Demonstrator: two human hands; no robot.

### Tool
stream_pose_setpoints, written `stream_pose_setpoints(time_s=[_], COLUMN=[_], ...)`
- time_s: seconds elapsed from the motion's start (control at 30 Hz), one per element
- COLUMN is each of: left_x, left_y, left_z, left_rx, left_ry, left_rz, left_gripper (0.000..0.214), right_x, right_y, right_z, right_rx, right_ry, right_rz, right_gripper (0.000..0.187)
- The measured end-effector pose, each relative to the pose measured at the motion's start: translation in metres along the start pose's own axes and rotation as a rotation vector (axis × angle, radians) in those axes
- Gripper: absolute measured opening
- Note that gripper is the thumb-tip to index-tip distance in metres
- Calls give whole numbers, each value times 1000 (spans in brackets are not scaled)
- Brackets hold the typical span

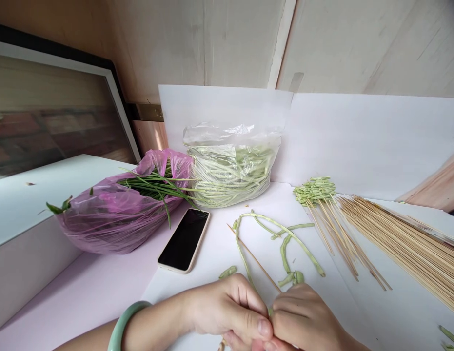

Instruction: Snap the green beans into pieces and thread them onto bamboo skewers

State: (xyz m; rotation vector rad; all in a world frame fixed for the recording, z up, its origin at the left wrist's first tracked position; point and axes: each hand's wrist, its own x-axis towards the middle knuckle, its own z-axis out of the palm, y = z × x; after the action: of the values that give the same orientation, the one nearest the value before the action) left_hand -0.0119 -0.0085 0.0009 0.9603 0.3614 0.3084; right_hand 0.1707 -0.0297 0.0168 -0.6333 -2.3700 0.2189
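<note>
My left hand (234,312) is closed in a pinch, and a long green bean (281,227) runs from the table down behind its fingers. Pressed against it, my right hand (307,317) is closed too. A sliver of green shows between the two fists; the fingertips partly hide what they grip. A thin bamboo skewer (254,256) slants across the table, its lower end reaching my right hand. Short bean pieces (294,278) lie just beyond the right knuckles, and another piece (227,272) is above the left hand.
A phone (185,240) lies left of the beans. Behind stand a clear bag of long beans (232,170) and a pink bag (117,214) with green stalks. At right are skewers threaded with bean pieces (314,190) and a pile of bare skewers (402,243).
</note>
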Motion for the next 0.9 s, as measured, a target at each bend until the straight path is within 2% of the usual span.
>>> stream_pose_setpoints(time_s=[0.17, 0.27, 0.4, 0.5, 0.57, 0.73, 0.83, 0.9], left_x=[2, 5, 9, 8, 7, 7, 10, 12], left_y=[-6, -9, -7, 0, 5, 8, 5, 3], left_z=[10, 20, 27, 22, 16, 8, 5, 4], left_rx=[-142, -286, -417, -590, -615, -581, -534, -489], left_ry=[46, 126, 115, 222, 282, 247, 270, 321], left_rz=[69, 189, 264, 379, 465, 443, 403, 402], left_gripper=[44, 48, 43, 35, 31, 33, 44, 50], right_x=[-5, -1, 5, 5, 4, 8, 8, 8], right_y=[-2, -3, -1, 0, 1, 7, 13, 17], right_z=[10, 7, -1, -8, -11, -12, -10, -12], right_rx=[-29, -60, -135, -268, -284, -268, -255, -209], right_ry=[195, 269, 287, 314, 319, 210, 175, 106], right_rz=[37, 42, 25, -31, -75, -60, -33, 25], right_gripper=[41, 30, 26, 22, 19, 14, 24, 30])
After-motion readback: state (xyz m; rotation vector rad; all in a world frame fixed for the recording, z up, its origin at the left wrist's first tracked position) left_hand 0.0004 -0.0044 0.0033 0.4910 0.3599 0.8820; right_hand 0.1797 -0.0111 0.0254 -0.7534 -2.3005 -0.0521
